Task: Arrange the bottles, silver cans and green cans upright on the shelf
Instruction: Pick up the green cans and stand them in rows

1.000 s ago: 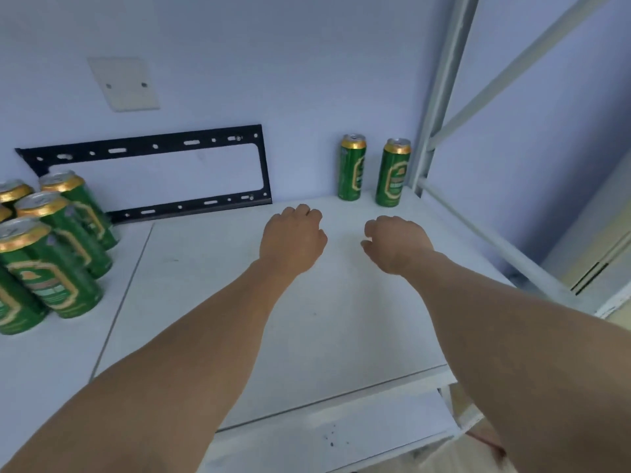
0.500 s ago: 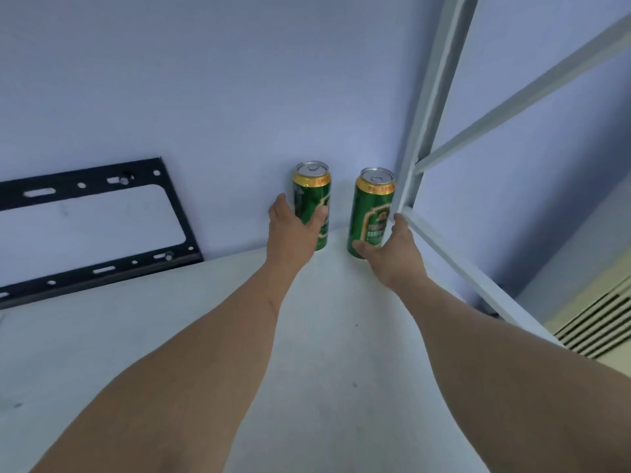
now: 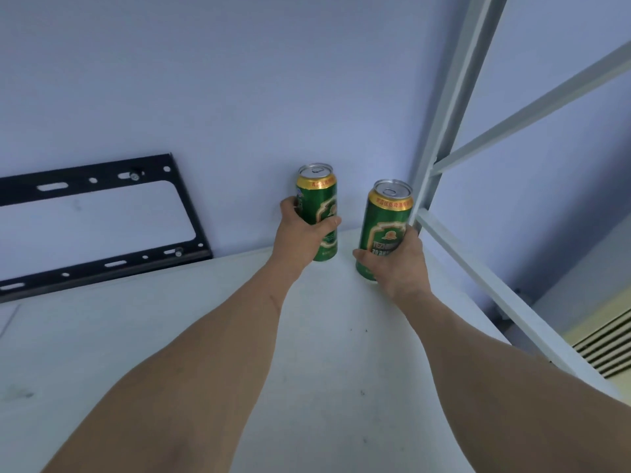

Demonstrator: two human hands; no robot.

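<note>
Two green cans with gold tops stand upright at the back right corner of the white shelf (image 3: 143,336). My left hand (image 3: 302,235) is wrapped around the left green can (image 3: 317,196), which stands close to the wall. My right hand (image 3: 397,264) grips the lower part of the right green can (image 3: 387,220), beside the shelf's grey post. Whether either can is lifted off the shelf I cannot tell. No bottles or silver cans are in view.
A black metal bracket (image 3: 102,268) is fixed to the blue wall at the left. The grey shelf post (image 3: 444,131) and its slanted rails (image 3: 495,281) close off the right side. A vent grille (image 3: 607,343) shows at the lower right.
Both hands reached from mid-shelf to the back corner and closed around the two green cans. The view moved in closer; the group of cans at the left is out of frame.
</note>
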